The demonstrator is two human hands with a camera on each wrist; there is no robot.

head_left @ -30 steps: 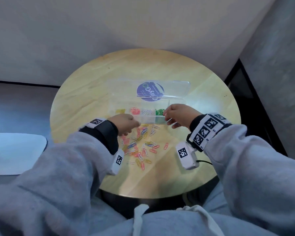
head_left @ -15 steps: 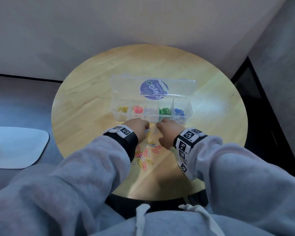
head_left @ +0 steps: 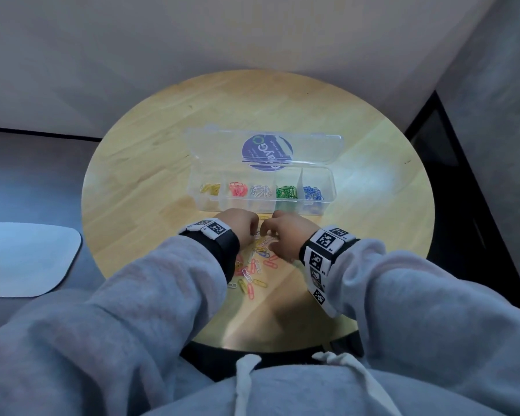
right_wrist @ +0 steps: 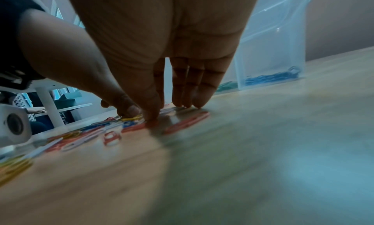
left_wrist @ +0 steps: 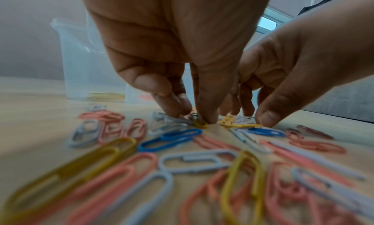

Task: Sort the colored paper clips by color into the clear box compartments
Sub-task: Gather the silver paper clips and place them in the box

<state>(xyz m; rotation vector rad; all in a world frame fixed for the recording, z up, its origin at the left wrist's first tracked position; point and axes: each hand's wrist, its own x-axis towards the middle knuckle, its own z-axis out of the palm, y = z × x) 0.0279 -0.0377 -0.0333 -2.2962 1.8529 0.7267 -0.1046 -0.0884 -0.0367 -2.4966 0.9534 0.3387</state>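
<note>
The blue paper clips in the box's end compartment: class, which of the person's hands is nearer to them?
Right. The right hand is just in front of the blue paper clips, slightly left; the left hand sits farther left, below the pink and white compartments.

The right hand [right_wrist: 161, 44] lowers straight fingers [right_wrist: 199, 92] onto loose paper clips [right_wrist: 186, 122] beside the clear box [right_wrist: 271, 52].

clips [head_left: 254, 267]: yellow, pink, white, blue | box [head_left: 327, 183]: clear | label [head_left: 266, 151]: seemingly purple
</note>
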